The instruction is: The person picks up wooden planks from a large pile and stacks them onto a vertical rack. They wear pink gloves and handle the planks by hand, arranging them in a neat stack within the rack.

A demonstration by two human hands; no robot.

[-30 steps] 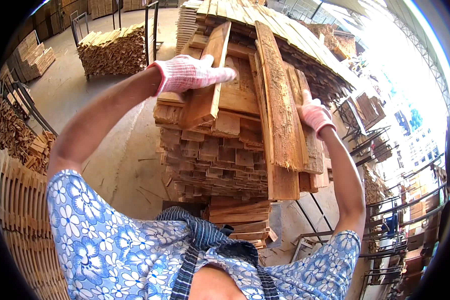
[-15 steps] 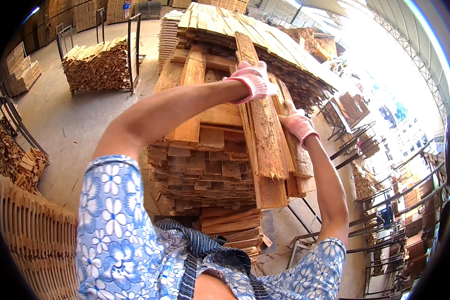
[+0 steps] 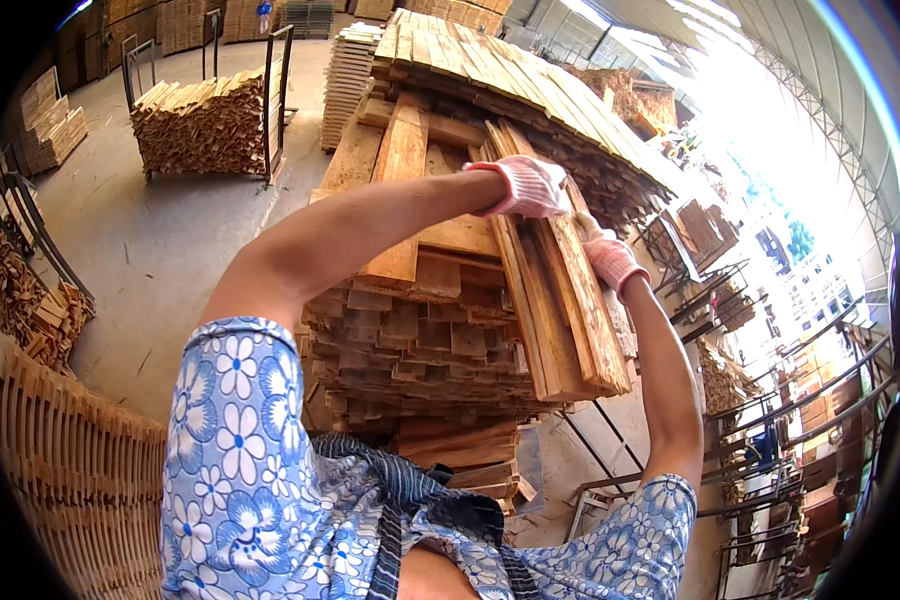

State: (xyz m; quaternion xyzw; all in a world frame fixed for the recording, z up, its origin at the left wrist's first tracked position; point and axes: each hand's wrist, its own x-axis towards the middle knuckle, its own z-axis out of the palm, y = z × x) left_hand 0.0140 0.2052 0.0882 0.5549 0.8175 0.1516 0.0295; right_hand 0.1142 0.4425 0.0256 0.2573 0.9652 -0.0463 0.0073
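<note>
My left hand (image 3: 535,187), in a pink-white knitted glove, curls over the upper part of a long rough-edged wooden plank (image 3: 588,320). Lower down, my gloved right hand (image 3: 612,257) grips the right side of that plank; its fingertips are partly hidden. Just left of the plank, another board (image 3: 545,330) lies lengthwise beneath and beside it. These boards rest on top of a tall stack of lumber (image 3: 410,345), their near ends jutting toward me. A separate wide plank (image 3: 400,190) lies on the stack to the left of my hands.
Beyond my hands rises a larger stack topped with pale boards (image 3: 500,65). A metal rack of short wood pieces (image 3: 205,125) stands on the concrete floor at the far left. Stacked slats (image 3: 65,460) curve along the near left, and metal racks (image 3: 770,440) stand at right.
The rough-faced plank has shifted right and tipped toward its right edge, uncovering the board at its left. My left hand has moved slightly right and nearer with it.
</note>
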